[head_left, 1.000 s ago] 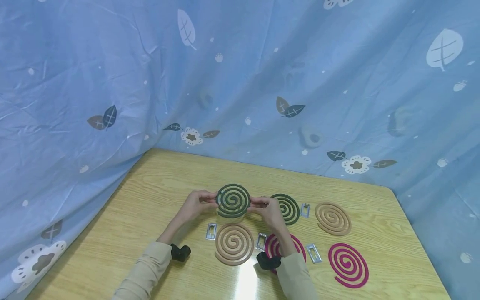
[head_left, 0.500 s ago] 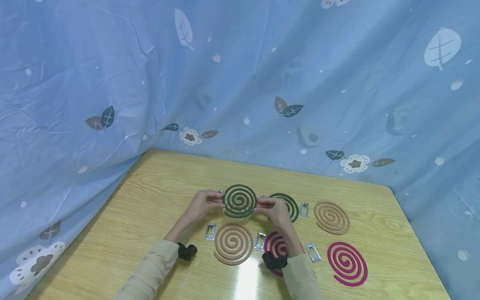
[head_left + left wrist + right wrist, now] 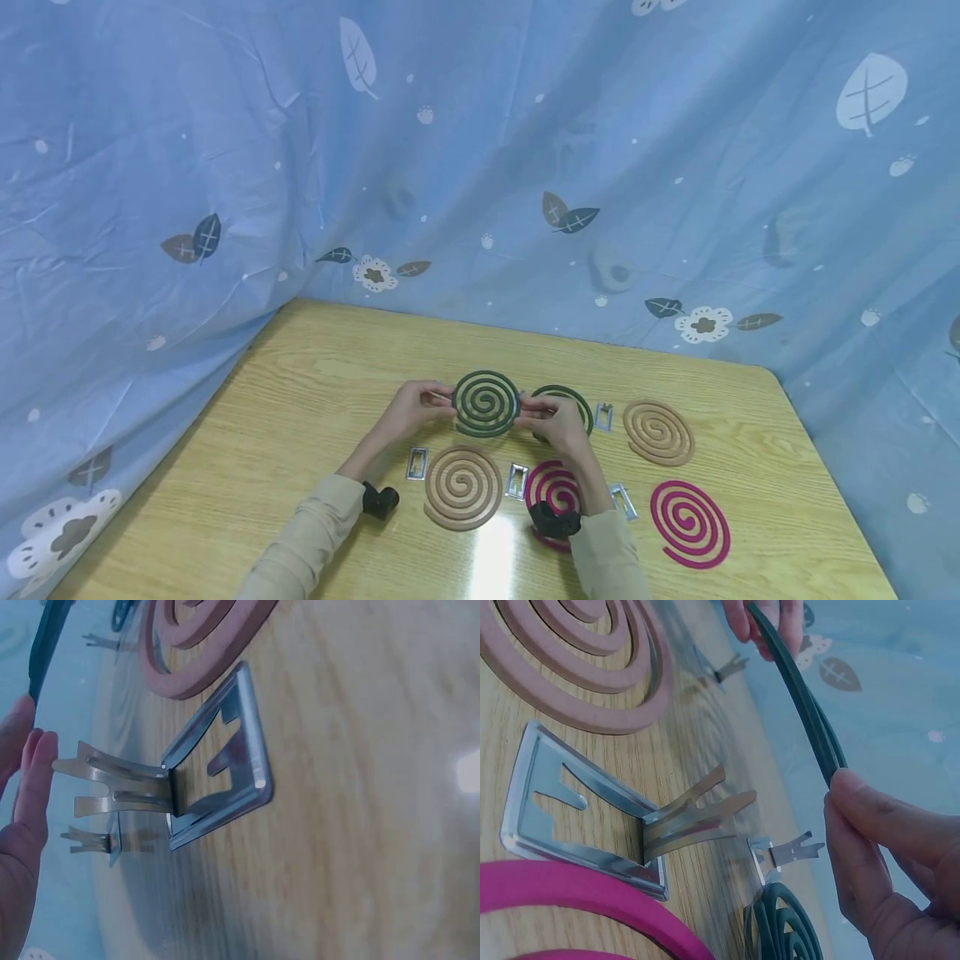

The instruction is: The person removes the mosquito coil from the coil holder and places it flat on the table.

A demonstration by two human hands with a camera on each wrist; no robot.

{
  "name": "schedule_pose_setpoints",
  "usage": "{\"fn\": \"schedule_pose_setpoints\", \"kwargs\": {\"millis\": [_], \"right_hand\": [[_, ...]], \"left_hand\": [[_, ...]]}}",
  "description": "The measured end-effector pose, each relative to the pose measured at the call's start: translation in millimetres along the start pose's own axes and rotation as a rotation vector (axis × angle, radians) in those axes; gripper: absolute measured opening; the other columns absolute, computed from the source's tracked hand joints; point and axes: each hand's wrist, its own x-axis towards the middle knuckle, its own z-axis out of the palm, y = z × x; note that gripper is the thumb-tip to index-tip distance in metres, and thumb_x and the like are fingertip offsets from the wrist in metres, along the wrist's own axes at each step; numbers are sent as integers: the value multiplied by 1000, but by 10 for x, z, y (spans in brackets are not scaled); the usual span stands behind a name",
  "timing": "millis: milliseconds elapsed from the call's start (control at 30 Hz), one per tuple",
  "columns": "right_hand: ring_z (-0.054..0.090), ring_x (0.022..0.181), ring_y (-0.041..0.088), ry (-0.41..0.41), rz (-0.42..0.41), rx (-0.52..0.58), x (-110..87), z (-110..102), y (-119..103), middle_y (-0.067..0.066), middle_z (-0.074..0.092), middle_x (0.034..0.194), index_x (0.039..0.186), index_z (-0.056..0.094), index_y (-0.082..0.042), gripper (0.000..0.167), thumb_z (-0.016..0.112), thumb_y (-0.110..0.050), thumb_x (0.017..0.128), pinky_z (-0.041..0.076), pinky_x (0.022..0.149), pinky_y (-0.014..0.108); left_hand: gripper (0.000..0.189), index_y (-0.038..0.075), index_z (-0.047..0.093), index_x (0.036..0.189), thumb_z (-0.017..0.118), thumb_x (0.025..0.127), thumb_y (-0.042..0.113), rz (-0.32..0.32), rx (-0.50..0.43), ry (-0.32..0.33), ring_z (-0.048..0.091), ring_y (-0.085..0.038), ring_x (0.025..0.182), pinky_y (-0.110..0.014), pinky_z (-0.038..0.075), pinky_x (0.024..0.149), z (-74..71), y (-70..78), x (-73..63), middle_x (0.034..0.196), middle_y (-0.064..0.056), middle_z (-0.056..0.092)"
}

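Observation:
Both hands hold a dark green mosquito coil (image 3: 486,402) above the far middle of the table, its face towards the head camera. The left hand (image 3: 408,410) pinches its left rim between thumb and fingers; the right hand (image 3: 561,427) pinches the opposite rim. Seen edge-on in the right wrist view, the held coil (image 3: 802,701) slants between the two hands. Behind the right hand lies a second green coil (image 3: 581,402), partly hidden. Below the left hand is a metal coil stand (image 3: 127,784) with upright prongs; another stand (image 3: 694,817) shows under the right hand.
A tan coil (image 3: 463,487) lies in front of the hands, and a magenta coil (image 3: 551,475) is partly under the right wrist camera. Further right are another tan coil (image 3: 658,431), another magenta coil (image 3: 688,523) and more metal stands (image 3: 603,417). A blue curtain (image 3: 480,167) borders the table.
Both hands have shifted the green coil a little to the right, closer to the second green coil. Their grip on its two sides looks the same.

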Motion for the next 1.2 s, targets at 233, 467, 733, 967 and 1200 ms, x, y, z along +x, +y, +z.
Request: {"fn": "schedule_pose_setpoints", "kwargs": {"millis": [233, 467, 733, 967, 1200], "right_hand": [[68, 88, 31, 14, 17, -13, -3, 19, 13, 25, 65, 99, 106, 63, 13, 30, 70, 15, 77, 59, 75, 25], [70, 83, 27, 51, 22, -113, -5, 93, 26, 23, 68, 94, 103, 66, 12, 30, 74, 12, 74, 60, 73, 28], [69, 84, 26, 69, 54, -117, 0, 156, 15, 23, 67, 95, 104, 67, 11, 31, 73, 13, 74, 60, 73, 26], [70, 81, 26, 74, 76, -130, 23, 192, 7, 24, 69, 96, 103, 67, 11, 30, 73, 12, 74, 60, 74, 29], [70, 80, 26, 84, 87, -140, 44, 219, 19, 25, 69, 96, 103, 67, 11, 29, 74, 12, 74, 60, 72, 28]], "left_hand": [[34, -13, 62, 112, 72, 81, -2, 9, -7, -27, 66, -36, 94, -26, 59, 78, -10, 1, 21, 115, -28, 62], [36, -13, 61, 113, 72, 80, -2, -21, 2, -35, 66, -35, 93, -25, 59, 78, -35, -47, 21, 114, -27, 61], [38, -11, 62, 115, 73, 81, 0, -46, 41, -50, 67, -24, 88, -22, 58, 77, -68, -103, 54, 105, -21, 65], [38, -11, 61, 117, 72, 82, 1, -38, 52, -66, 67, -27, 90, -22, 58, 77, -96, -131, 54, 111, -24, 65], [39, -12, 60, 117, 71, 81, -2, -42, 43, -63, 67, -30, 91, -22, 58, 78, -96, -136, 61, 109, -24, 65]]}}
